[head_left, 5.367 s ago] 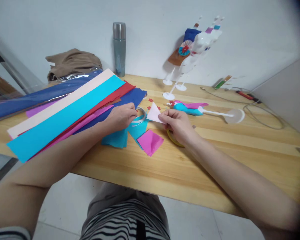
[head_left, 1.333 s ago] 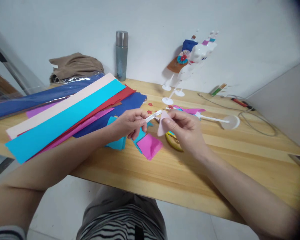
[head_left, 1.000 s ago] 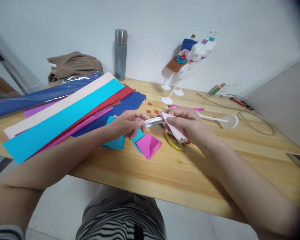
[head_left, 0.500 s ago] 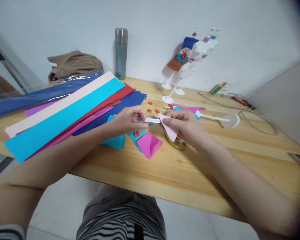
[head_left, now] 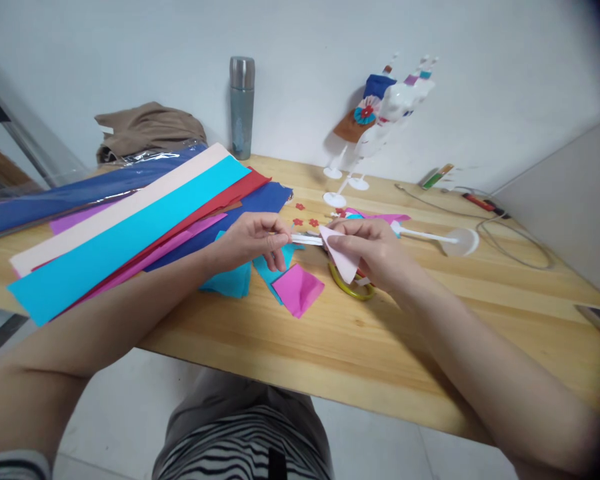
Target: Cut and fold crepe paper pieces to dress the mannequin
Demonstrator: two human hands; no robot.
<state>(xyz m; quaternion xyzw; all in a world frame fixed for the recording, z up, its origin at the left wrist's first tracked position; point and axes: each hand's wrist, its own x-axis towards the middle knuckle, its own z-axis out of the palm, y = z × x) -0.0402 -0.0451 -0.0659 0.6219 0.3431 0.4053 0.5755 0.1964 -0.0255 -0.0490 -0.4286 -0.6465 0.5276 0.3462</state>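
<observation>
Left hand (head_left: 260, 240) pinching a white tape roll (head_left: 307, 240); right hand (head_left: 373, 247) pinching pale pink paper (head_left: 343, 259) (both well behind tabletop (head_left: 300, 347)'s front edge)

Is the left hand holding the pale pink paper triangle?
No, the pale pink paper triangle is pinched in the right hand.

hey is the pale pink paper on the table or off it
Off: the right hand pinches the pale pink paper, whose lower corner hides part of a yellow handle.
</observation>
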